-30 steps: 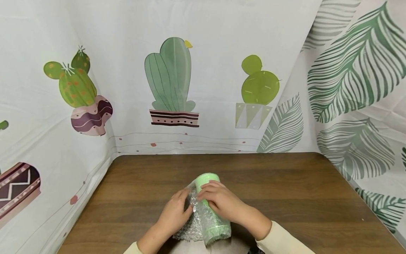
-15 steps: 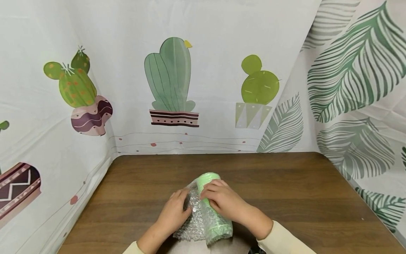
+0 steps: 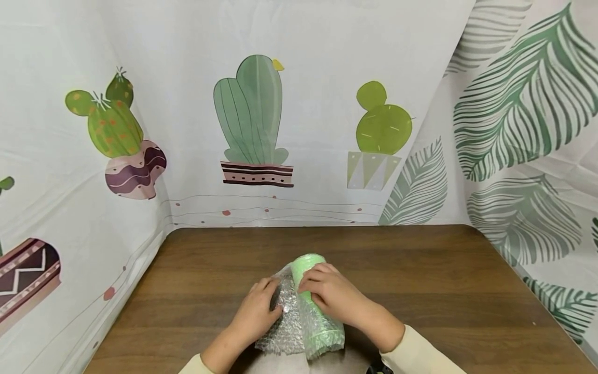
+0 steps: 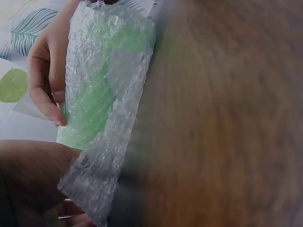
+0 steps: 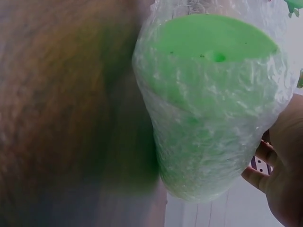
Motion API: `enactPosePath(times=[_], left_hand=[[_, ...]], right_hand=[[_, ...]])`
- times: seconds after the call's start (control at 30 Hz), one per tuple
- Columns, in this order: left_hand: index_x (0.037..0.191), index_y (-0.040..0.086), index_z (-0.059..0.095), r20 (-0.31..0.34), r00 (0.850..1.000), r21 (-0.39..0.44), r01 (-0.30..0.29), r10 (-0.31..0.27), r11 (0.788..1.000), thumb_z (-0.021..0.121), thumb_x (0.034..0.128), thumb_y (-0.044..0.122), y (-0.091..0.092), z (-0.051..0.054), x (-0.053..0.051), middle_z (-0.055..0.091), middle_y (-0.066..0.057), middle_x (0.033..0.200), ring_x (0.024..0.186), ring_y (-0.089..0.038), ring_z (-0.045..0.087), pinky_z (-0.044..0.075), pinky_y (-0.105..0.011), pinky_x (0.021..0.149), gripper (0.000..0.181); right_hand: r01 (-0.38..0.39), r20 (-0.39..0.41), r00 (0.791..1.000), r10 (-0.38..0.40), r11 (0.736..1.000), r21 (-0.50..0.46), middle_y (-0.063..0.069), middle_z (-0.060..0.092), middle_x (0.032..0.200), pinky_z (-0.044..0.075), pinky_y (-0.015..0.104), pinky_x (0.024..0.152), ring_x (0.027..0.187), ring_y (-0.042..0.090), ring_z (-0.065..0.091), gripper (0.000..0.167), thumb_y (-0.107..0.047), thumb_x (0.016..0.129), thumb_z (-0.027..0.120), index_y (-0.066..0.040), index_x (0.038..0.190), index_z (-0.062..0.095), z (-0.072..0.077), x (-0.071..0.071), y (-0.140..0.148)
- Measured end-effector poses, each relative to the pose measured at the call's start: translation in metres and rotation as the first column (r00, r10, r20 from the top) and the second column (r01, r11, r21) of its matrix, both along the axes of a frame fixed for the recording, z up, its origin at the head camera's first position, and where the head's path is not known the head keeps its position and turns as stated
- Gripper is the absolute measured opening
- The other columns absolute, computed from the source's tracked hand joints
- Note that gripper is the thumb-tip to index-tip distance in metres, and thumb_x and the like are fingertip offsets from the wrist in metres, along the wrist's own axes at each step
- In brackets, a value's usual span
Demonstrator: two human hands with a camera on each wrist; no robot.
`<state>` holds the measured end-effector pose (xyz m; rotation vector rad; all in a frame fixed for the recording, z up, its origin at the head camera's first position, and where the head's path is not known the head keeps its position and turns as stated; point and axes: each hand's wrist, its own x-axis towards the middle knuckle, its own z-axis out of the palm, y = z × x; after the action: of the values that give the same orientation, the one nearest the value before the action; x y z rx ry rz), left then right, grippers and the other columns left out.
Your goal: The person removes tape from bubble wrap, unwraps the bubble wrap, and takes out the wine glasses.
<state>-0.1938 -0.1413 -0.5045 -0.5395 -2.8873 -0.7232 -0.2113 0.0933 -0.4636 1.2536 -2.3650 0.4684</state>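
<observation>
A light-green cylinder (image 3: 308,263), cup-like in shape, lies on the table near its front edge, partly rolled in clear bubble wrap (image 3: 286,327). My right hand (image 3: 338,293) holds it from above, fingers and thumb bent around its side. The right wrist view shows the cylinder's flat green end (image 5: 208,38) with a small round dimple, wrap covering the sides. To the left, my left hand (image 3: 254,314) rests on the flat part of the wrap, thumb apart from the fingers. In the left wrist view the wrap's loose edge (image 4: 90,189) partly hides that hand.
The brown wooden table (image 3: 420,291) extends to both sides and behind the hands. A white cloth (image 3: 317,104) printed with cacti and leaves hangs at the back and sides. A small dark object (image 3: 378,368) shows beside the right sleeve at the bottom edge.
The cylinder and my right hand on it have shifted slightly to the right. A little more flat bubble wrap shows between the hands. My left hand has stayed nearly still.
</observation>
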Motion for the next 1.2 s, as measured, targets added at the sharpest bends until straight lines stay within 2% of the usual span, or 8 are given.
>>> enactPosePath(times=[0.27, 0.37, 0.5, 0.63, 0.73, 0.8, 0.97, 1.2], left_hand=[[0.139, -0.005, 0.055, 0.018, 0.999, -0.069, 0.043, -0.042, 0.997, 0.075, 0.0863, 0.022, -0.001, 0.0, -0.004, 0.055, -0.017, 0.136, 0.121, -0.032, 0.054, 0.05, -0.048, 0.099, 0.063], [0.14, -0.006, 0.054, 0.044, 0.997, -0.064, 0.059, -0.057, 0.996, 0.076, 0.0861, 0.023, -0.001, 0.002, -0.005, 0.053, -0.018, 0.137, 0.122, -0.032, 0.053, 0.05, -0.048, 0.099, 0.065], [0.139, -0.006, 0.055, 0.059, 0.995, -0.067, 0.079, -0.075, 0.995, 0.077, 0.0863, 0.023, -0.001, 0.003, -0.006, 0.053, -0.019, 0.137, 0.122, -0.032, 0.052, 0.051, -0.048, 0.098, 0.064], [0.135, 0.001, 0.062, -0.011, 0.989, -0.082, 0.144, -0.146, 0.986, 0.078, 0.0848, 0.016, -0.002, 0.002, -0.008, 0.057, -0.011, 0.133, 0.121, -0.027, 0.052, 0.052, -0.045, 0.096, 0.055], [0.132, 0.006, 0.065, -0.082, 0.972, -0.087, 0.213, -0.221, 0.973, 0.077, 0.0825, 0.007, -0.002, 0.0, -0.01, 0.06, -0.005, 0.132, 0.125, -0.024, 0.053, 0.051, -0.044, 0.101, 0.051], [0.133, 0.008, 0.065, -0.099, 0.962, -0.083, 0.246, -0.253, 0.966, 0.076, 0.0818, 0.004, -0.001, -0.001, -0.01, 0.06, -0.004, 0.136, 0.133, -0.026, 0.051, 0.049, -0.046, 0.106, 0.053], [0.139, 0.008, 0.061, -0.04, 0.963, -0.059, 0.263, -0.266, 0.963, 0.07, 0.0849, 0.004, -0.002, -0.003, -0.01, 0.052, -0.009, 0.15, 0.148, -0.035, 0.037, 0.039, -0.053, 0.115, 0.055], [0.145, -0.002, 0.05, 0.062, 0.965, -0.03, 0.258, -0.256, 0.966, 0.062, 0.0902, 0.007, -0.003, -0.004, -0.01, 0.041, -0.018, 0.158, 0.15, -0.041, 0.031, 0.035, -0.056, 0.117, 0.057]], right_hand=[[0.018, -0.078, 0.997, -0.014, 0.999, 0.05, -0.009, 0.068, 0.103, 0.05, 0.036, 0.099, 0.106, 0.013, 0.059, 0.028, 0.002, 0.084, 0.07, -0.021, 0.097, 0.08, 0.001, -0.001, -0.004], [0.022, -0.048, 0.999, -0.018, 0.996, 0.083, -0.006, 0.069, 0.114, 0.047, 0.039, 0.107, 0.118, 0.017, 0.059, 0.024, -0.002, 0.086, 0.069, -0.022, 0.094, 0.08, 0.003, -0.001, -0.005], [0.025, 0.058, 0.998, -0.034, 0.99, 0.137, -0.002, 0.064, 0.138, 0.037, 0.047, 0.119, 0.141, 0.025, 0.05, 0.02, -0.008, 0.094, 0.063, -0.023, 0.096, 0.077, 0.006, -0.001, -0.005], [0.023, 0.132, 0.99, -0.047, 0.984, 0.177, -0.002, 0.062, 0.142, 0.031, 0.05, 0.121, 0.146, 0.026, 0.044, 0.021, -0.013, 0.1, 0.056, -0.024, 0.102, 0.074, 0.007, -0.003, -0.004], [0.019, 0.139, 0.989, -0.044, 0.984, 0.177, -0.002, 0.065, 0.139, 0.032, 0.052, 0.121, 0.145, 0.027, 0.045, 0.024, -0.013, 0.1, 0.055, -0.023, 0.108, 0.075, 0.008, -0.004, -0.003], [0.022, 0.142, 0.989, -0.048, 0.984, 0.179, -0.003, 0.065, 0.137, 0.031, 0.052, 0.121, 0.146, 0.027, 0.044, 0.027, -0.014, 0.1, 0.055, -0.023, 0.114, 0.076, 0.008, -0.005, -0.003], [0.005, 0.209, 0.977, -0.044, 0.983, 0.182, -0.003, 0.063, 0.14, 0.025, 0.052, 0.124, 0.151, 0.027, 0.034, 0.031, -0.017, 0.103, 0.05, -0.019, 0.125, 0.072, 0.005, -0.006, -0.006], [-0.014, 0.247, 0.969, -0.021, 0.99, 0.139, -0.001, 0.062, 0.143, 0.025, 0.049, 0.124, 0.15, 0.025, 0.037, 0.032, -0.018, 0.104, 0.049, -0.014, 0.123, 0.074, 0.003, -0.005, -0.007]])
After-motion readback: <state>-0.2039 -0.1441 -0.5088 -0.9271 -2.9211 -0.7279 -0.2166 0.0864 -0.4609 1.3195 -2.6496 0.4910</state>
